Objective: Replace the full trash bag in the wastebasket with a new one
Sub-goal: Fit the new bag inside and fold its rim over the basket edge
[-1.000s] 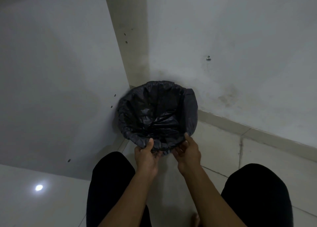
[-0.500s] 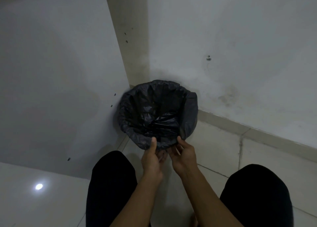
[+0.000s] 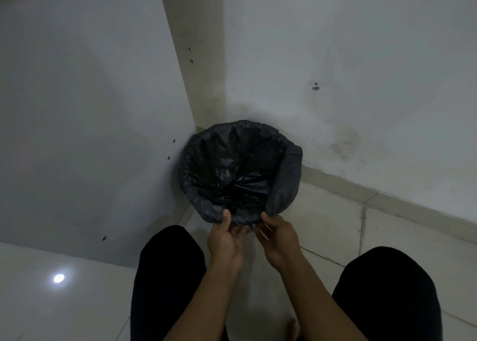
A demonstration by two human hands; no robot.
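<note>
A round wastebasket stands on the floor in a corner, lined with a black trash bag (image 3: 240, 170) whose edge is folded over the rim all the way round; the basket itself is hidden under the plastic. My left hand (image 3: 225, 240) pinches the bag's folded edge at the near rim, thumb on top. My right hand (image 3: 277, 236) touches the same near edge a little to the right, fingers under the fold and thumb on it. The inside of the bag looks crumpled and hollow.
A white cabinet panel (image 3: 90, 121) rises close on the basket's left and a stained white wall (image 3: 361, 82) stands behind it. My knees in black trousers (image 3: 167, 276) flank my arms on the pale tiled floor (image 3: 335, 224).
Both hands have slid slightly along the near rim, closer together, working the bag's fold down. The basket has stayed in its corner.
</note>
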